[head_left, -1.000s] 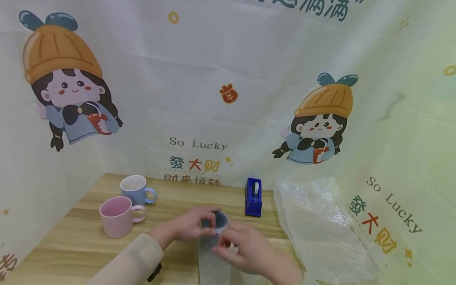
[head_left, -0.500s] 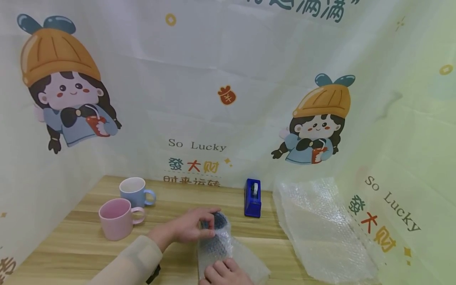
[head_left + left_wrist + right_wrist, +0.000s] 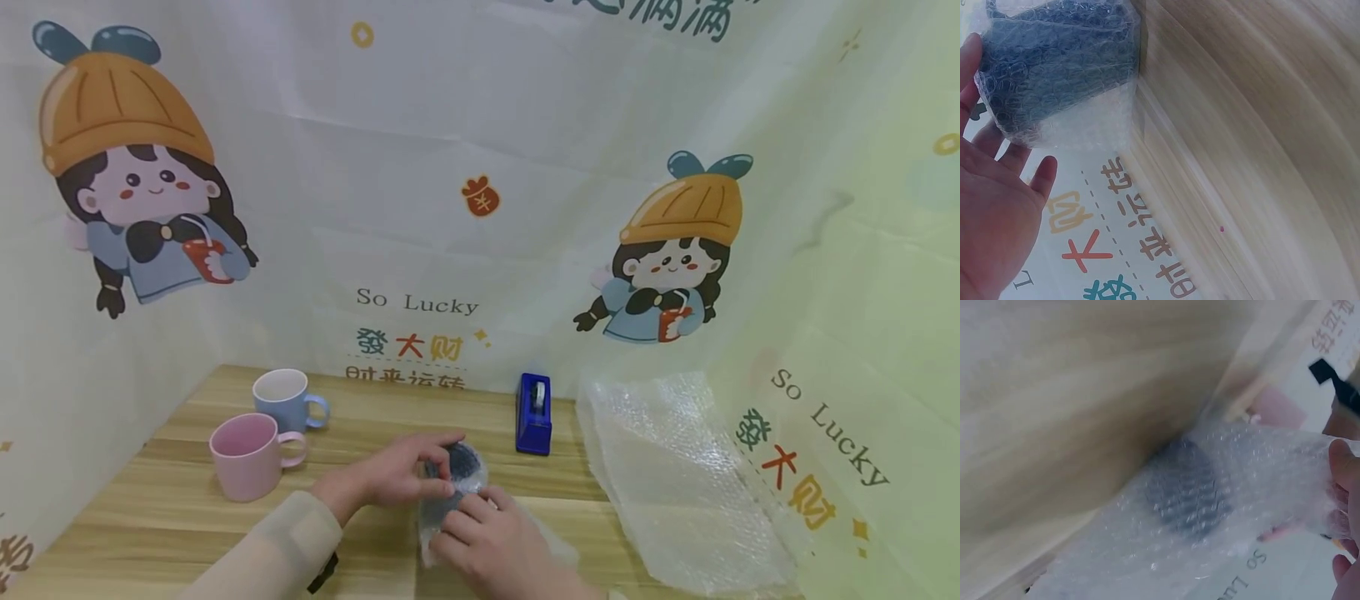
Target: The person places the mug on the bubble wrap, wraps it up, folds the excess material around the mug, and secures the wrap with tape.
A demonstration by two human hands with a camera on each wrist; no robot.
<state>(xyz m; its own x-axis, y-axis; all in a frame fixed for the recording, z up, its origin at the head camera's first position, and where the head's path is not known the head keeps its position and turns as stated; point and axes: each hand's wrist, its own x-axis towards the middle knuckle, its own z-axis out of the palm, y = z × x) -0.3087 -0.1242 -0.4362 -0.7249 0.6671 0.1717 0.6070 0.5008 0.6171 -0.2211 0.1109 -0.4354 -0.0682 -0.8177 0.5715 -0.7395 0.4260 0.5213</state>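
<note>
At the far left of the head view, a printed cloth backdrop [image 3: 360, 192] rises behind the worktop [image 3: 390, 408], with a cartoon girl in an orange hat [image 3: 123, 108] on it. Below her stands a pink mug [image 3: 246, 458], upright with its handle to the right. A light blue mug [image 3: 281, 407], also upright and with its handle to the right, stands just behind it and is partly covered by it.

Next comes a cream sleeve [image 3: 277, 542] with a black strap [image 3: 324, 575] at the wrist, leading to the left hand [image 3: 401, 473]. Its thumb and fingers hold the upper end of a dark blue cup [image 3: 1060, 62] wrapped in bubble wrap [image 3: 1094, 122]. The wrapped cup is between the two hands, near the front middle of the worktop; whether it touches the wood is hard to tell.

The right hand [image 3: 498, 537] has its fingers bent over the near side of this bundle, and the right wrist view shows thumb and fingers pinching the wrap. A loose part of the wrap spreads out to the right.

Farther back stands a blue tape dispenser [image 3: 533, 421] with a roll of tape. Rightmost on the worktop lies a separate bubble wrap sheet [image 3: 682, 483].
</note>
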